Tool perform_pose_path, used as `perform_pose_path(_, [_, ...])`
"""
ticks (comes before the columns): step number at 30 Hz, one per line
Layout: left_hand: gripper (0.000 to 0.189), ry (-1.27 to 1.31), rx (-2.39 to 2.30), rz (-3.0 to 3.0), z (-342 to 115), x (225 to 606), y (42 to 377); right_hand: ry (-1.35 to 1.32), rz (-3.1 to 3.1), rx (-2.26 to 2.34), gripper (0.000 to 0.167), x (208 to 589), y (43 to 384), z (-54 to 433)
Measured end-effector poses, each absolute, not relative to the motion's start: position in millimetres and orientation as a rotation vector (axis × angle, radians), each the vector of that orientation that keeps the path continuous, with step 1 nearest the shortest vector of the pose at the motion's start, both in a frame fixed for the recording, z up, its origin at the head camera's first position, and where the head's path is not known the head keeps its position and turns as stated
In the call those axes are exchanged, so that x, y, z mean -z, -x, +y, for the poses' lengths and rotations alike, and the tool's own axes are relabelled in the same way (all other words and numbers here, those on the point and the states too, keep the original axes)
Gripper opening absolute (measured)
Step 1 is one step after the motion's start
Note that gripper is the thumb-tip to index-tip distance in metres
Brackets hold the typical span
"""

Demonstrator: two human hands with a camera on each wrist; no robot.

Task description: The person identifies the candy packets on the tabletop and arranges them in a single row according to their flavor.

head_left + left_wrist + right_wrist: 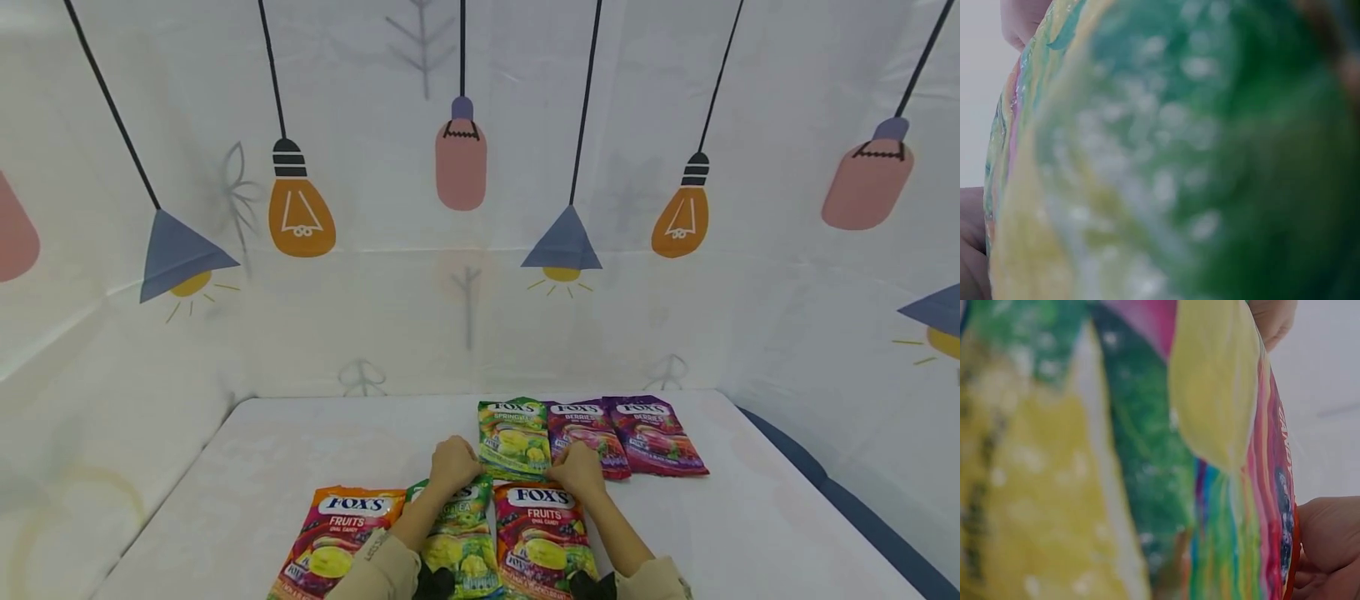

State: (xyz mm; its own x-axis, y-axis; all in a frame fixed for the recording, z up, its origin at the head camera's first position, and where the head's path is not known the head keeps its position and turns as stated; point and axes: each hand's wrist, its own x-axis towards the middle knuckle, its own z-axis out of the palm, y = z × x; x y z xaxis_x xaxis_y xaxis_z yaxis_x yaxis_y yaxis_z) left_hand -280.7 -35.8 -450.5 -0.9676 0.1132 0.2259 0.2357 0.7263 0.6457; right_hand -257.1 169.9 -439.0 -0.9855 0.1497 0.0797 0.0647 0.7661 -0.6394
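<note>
A red FOX'S Fruits candy bag [542, 537] lies between my forearms, its top edge towards the back row. My left hand [454, 464] pinches near its upper left corner, over the top of a green FOX'S candy bag [461, 546]. At the upper right corner, my right hand [577, 469] grips the red bag's edge. Glossy green and yellow packaging [1147, 162] fills the left wrist view, blurred. In the right wrist view, a thumb and curled fingers [1332, 547] hold a red edge; most fingertips are hidden.
Behind the hands lie a green Springtea bag [513, 437] and two purple Berries bags [588, 433], side by side. Another red Fruits bag [337, 533] is at front left, partly under the left sleeve. The white table [300, 442] meets a lamp-patterned cloth wall [465, 317].
</note>
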Motion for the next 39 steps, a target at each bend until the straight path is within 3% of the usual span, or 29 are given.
perform_pose_path(16, [0.040,0.063,0.973,-2.831,-29.1,446.6,276.8,0.302,-2.866,-0.950,0.025,439.0,258.4,169.1])
perform_pose_path(30, [0.020,0.253,1.188,-2.634,-43.7,450.3,269.4,0.106,-2.739,-1.088,0.023,443.5,249.2,174.1])
perform_pose_path(39, [0.019,0.297,1.265,-2.518,-59.1,443.2,257.1,-0.008,-2.626,-1.177,0.019,427.0,229.4,156.7])
